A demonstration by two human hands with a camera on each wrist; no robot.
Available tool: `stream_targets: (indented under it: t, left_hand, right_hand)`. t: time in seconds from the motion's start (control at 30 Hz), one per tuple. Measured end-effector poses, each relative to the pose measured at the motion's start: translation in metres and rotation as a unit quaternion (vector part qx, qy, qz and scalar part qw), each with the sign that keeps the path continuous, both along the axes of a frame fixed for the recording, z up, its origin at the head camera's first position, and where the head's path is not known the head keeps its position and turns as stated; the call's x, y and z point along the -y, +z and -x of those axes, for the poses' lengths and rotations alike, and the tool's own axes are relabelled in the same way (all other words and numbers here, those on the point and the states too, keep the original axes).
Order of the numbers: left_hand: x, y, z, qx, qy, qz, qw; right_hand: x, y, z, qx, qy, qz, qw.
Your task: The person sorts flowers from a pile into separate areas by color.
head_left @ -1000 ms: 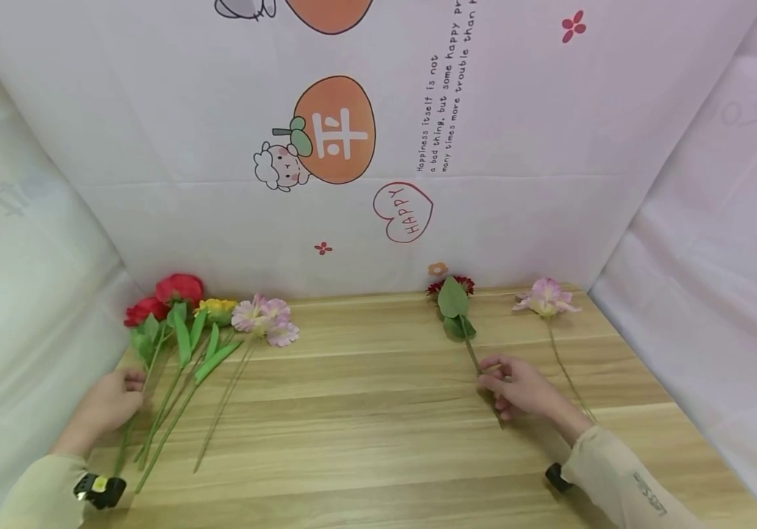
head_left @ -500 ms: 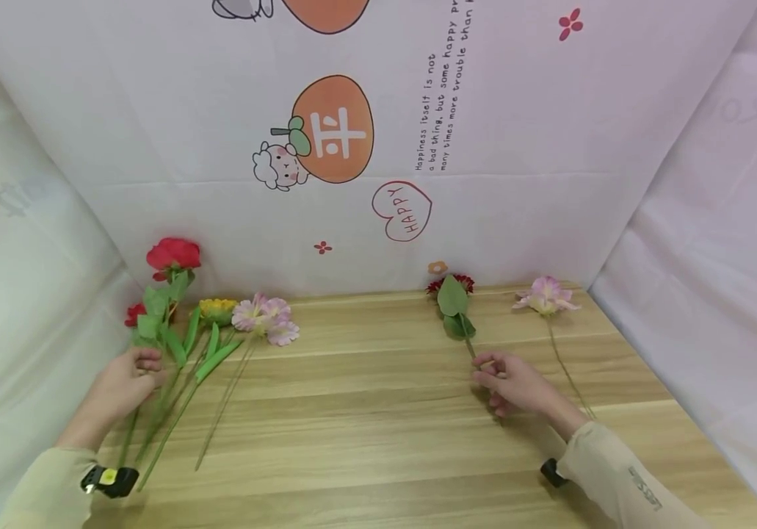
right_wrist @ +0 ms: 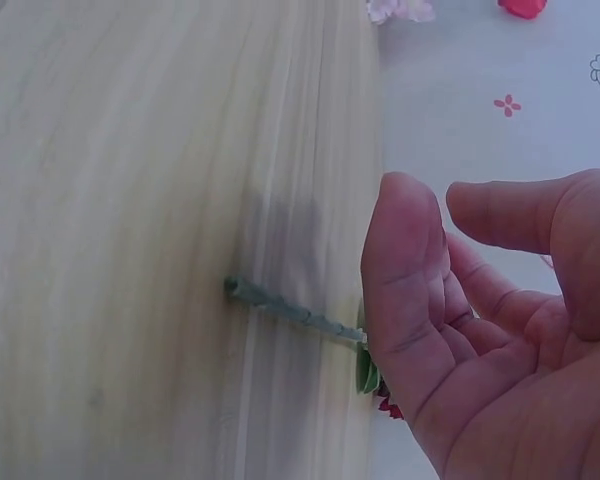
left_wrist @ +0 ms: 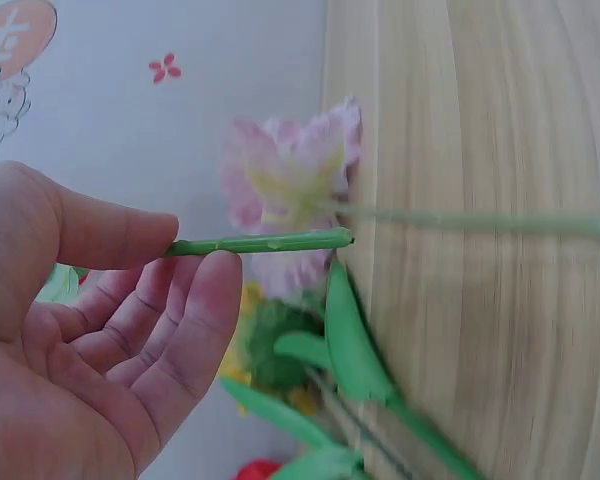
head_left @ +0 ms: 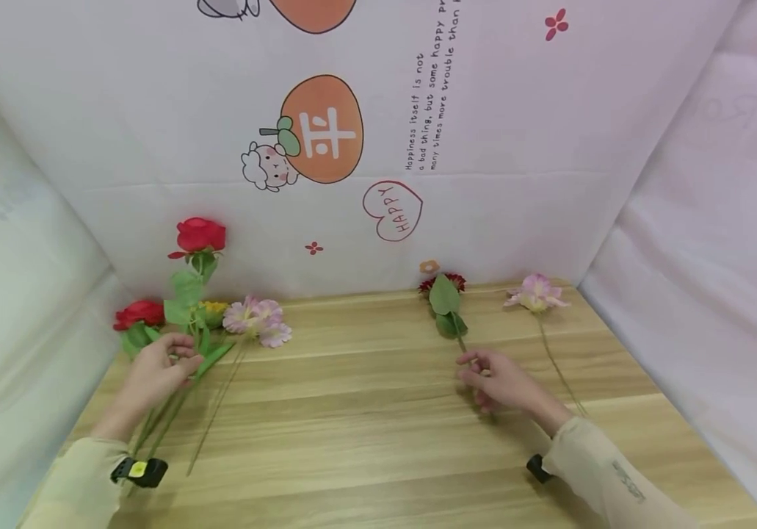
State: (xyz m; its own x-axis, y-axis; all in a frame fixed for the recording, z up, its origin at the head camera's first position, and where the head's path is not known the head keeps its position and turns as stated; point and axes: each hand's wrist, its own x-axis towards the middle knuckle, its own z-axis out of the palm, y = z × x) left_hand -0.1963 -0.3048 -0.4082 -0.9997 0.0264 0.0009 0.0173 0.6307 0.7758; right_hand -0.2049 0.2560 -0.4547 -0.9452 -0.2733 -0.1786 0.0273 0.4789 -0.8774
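Observation:
My left hand [head_left: 160, 371] pinches a red artificial rose [head_left: 201, 235] by its green stem [left_wrist: 280, 242]. The bloom is raised against the back cloth, and the stem's cut end sticks out past thumb and fingers in the left wrist view. Behind this hand lie a second red rose [head_left: 140, 314], a yellow flower [head_left: 214, 314] and a pale pink flower [head_left: 255, 319]. Loosely curled, my right hand [head_left: 497, 378] hovers over the stem [right_wrist: 290, 310] of a dark red flower [head_left: 444, 294] with green leaves. Its thumb and index finger stand apart with nothing between them.
Another pale pink flower [head_left: 537, 294] lies at the right on the wooden table [head_left: 352, 411]. White printed cloth [head_left: 484, 220] rises along the back edge, and further white cloths hang at both sides.
My left hand has lifted one red rose from the left bunch and carried it up and right. The other rose stays on the table. My right hand has hardly moved.

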Motion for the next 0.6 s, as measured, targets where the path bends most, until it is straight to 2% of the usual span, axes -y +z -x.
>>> stream_targets:
  t: [0.27,0.4,0.6]
  left_hand:
    - [-0.035,0.001,0.007,-0.004,-0.013,-0.033,0.9994]
    - [-0.053,0.002,0.013,-0.003,-0.033,-0.069,0.9971]
    - [-0.079,0.001,0.021,-0.010,-0.061,-0.099,0.9932]
  right_hand:
    - [0.006,0.002,0.000,0.004,0.021,0.012,0.9997]
    - [0.013,0.004,-0.001,-0.009,0.035,0.013,0.9992]
    - [0.031,0.007,0.000,-0.007,0.054,0.028,0.9982]
